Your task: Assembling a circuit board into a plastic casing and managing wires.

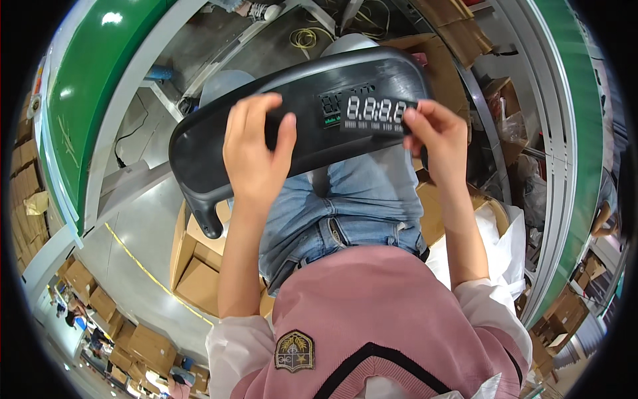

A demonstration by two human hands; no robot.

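Observation:
Across my thighs lies a long black plastic panel housing (299,136) with rounded ends and a curved arm at its lower left. A cut-out right of its middle shows a digit display with a green circuit strip (332,120). Pinched between the thumb and fingers of my right hand (435,136) is a small black digit display plate (373,113), tilted just over the cut-out and hiding part of it. My left hand (256,149) hovers at the housing's left half, thumb and fingers apart, holding nothing.
An open cardboard box (199,272) stands beneath me. Green panels with metal frames flank me, the left one (126,66) close by. A yellow cable (304,38) lies coiled on the floor ahead. White plastic wrap (482,243) hangs near my right elbow. Several cartons (149,346) stand at the lower left.

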